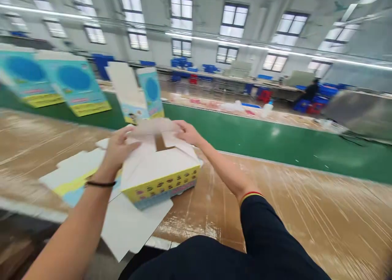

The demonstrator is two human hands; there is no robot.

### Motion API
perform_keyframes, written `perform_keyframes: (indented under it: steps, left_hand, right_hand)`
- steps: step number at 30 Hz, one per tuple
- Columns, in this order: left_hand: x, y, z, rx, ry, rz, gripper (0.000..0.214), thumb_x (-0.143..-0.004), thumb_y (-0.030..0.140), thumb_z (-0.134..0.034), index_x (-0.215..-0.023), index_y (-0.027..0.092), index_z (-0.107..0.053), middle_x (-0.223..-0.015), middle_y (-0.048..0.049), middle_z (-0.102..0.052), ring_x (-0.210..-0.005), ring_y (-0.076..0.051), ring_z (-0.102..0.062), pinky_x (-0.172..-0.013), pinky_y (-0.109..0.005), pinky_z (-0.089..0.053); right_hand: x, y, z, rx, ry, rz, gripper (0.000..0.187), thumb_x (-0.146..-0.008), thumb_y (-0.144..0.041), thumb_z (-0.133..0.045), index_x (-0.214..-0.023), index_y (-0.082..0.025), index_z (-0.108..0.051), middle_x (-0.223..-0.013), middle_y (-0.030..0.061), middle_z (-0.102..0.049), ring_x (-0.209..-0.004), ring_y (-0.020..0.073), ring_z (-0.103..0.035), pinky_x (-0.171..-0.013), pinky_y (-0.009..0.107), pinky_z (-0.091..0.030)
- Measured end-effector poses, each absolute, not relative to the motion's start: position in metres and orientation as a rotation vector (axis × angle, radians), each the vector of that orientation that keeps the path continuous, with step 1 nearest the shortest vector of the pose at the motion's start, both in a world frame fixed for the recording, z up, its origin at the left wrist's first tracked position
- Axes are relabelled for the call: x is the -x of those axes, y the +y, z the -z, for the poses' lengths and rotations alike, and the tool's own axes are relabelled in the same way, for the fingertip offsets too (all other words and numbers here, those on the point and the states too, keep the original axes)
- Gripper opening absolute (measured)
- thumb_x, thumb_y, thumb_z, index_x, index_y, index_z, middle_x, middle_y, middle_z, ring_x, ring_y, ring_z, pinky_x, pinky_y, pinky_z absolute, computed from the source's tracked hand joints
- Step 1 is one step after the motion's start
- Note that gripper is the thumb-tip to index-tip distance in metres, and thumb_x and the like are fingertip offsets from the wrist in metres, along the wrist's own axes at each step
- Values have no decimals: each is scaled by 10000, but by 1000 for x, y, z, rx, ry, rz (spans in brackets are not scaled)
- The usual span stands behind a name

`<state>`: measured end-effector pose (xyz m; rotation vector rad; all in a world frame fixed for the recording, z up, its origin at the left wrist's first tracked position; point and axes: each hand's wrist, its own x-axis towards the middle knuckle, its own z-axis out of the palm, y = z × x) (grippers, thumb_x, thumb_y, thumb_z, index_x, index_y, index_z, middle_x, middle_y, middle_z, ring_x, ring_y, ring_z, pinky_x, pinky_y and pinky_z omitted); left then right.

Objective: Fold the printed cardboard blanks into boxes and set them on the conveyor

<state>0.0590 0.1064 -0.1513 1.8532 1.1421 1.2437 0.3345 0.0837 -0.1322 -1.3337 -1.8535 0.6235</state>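
Note:
A cardboard box [159, 178] with white flaps and a yellow and blue printed side stands on the film-covered brown table [290, 214]. My left hand [118, 149] grips the box's left flap, fingers curled over it. My right hand [187, 132] pinches the top flap at the far side. Flat unfolded box blanks [72, 178] lie under and left of the box.
A green conveyor belt [275, 139] runs behind the table, carrying several upright blue and yellow boxes [76, 86] at the left. Far benches with blue crates [211, 70] line the back, and a person in dark clothes [309, 92] sits at the right.

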Motion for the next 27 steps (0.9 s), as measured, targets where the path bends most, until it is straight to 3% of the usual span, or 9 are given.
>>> perform_keyframes:
  steps: [3, 5, 8, 10, 12, 17, 21, 24, 27]
  left_hand:
    - [-69, 101, 148, -1982, 1158, -1294, 211, -691, 384, -593, -730, 228, -730, -1144, -76, -706, -1244, -319, -620, -1206, -515, -446]
    - [-77, 101, 143, -2111, 1156, -1143, 213, -724, 374, -573, -673, 231, -721, -1129, -85, -703, -1238, -324, -624, -1225, -511, -414]
    - [-84, 99, 133, -2315, 1260, -793, 308, -737, 453, -678, -925, 228, -770, -1270, -110, -676, -1318, -378, -573, -1227, -568, -381]
    - [-86, 96, 127, -2439, 1364, -546, 622, -700, 509, -763, -1253, 231, -705, -1440, -145, -604, -1413, -422, -493, -1245, -630, -312]
    - [-88, 95, 123, -2536, 1419, -351, 908, -675, 523, -805, -1494, 236, -540, -1555, -178, -524, -1487, -447, -413, -1265, -678, -216]
    - [-89, 98, 123, -2551, 1370, -304, 991, -694, 582, -779, -1564, 218, -474, -1598, -196, -497, -1517, -460, -374, -1275, -648, -220]
    - [-80, 98, 131, -2267, 1417, -721, 945, -803, 662, -630, -1569, 141, -446, -1660, -217, -414, -1564, -409, -341, -1287, -548, -284]
    - [-69, 92, 134, -2009, 1526, -872, 939, -781, 600, -655, -1562, 129, -433, -1618, -217, -472, -1506, -403, -439, -1237, -517, -380]
    - [-59, 78, 131, -1944, 1451, -958, 778, -744, 516, -682, -1445, 203, -555, -1486, -135, -616, -1351, -371, -588, -1164, -497, -468]
  right_hand:
    - [-342, 85, 140, 1303, -1858, -626, 323, -903, -193, -475, -948, -203, -796, -1278, 75, -773, -1441, 246, -539, -1251, 419, -355]
    - [-344, 84, 141, 1277, -1899, -688, 326, -937, -272, -481, -934, -209, -801, -1289, 82, -769, -1448, 267, -530, -1228, 436, -384]
    - [-342, 82, 133, 1343, -2107, -674, 523, -858, -390, -704, -1332, -168, -716, -1537, 131, -613, -1471, 323, -495, -1223, 476, -390]
    - [-337, 81, 127, 1488, -2250, -569, 808, -784, -391, -807, -1519, -155, -570, -1628, 168, -504, -1511, 365, -429, -1249, 536, -347]
    - [-330, 81, 123, 1651, -2310, -439, 897, -772, -387, -826, -1584, -200, -492, -1635, 169, -480, -1534, 397, -373, -1242, 615, -328]
    - [-328, 86, 127, 1597, -2234, -461, 885, -744, -416, -858, -1545, -238, -527, -1591, 150, -518, -1514, 385, -395, -1253, 607, -329]
    - [-344, 78, 142, 1381, -1576, -827, 636, -985, -600, -563, -1495, -219, -567, -1614, 120, -525, -1500, 271, -476, -1225, 423, -419]
    - [-346, 54, 162, 1510, -1186, -1169, 542, -1064, -574, -397, -1308, -193, -695, -1327, 130, -742, -1256, 273, -686, -1064, 417, -563]
    - [-340, 28, 185, 1558, -1228, -1484, 440, -1029, -553, -496, -1054, -202, -759, -921, 91, -811, -942, 275, -767, -934, 439, -614]
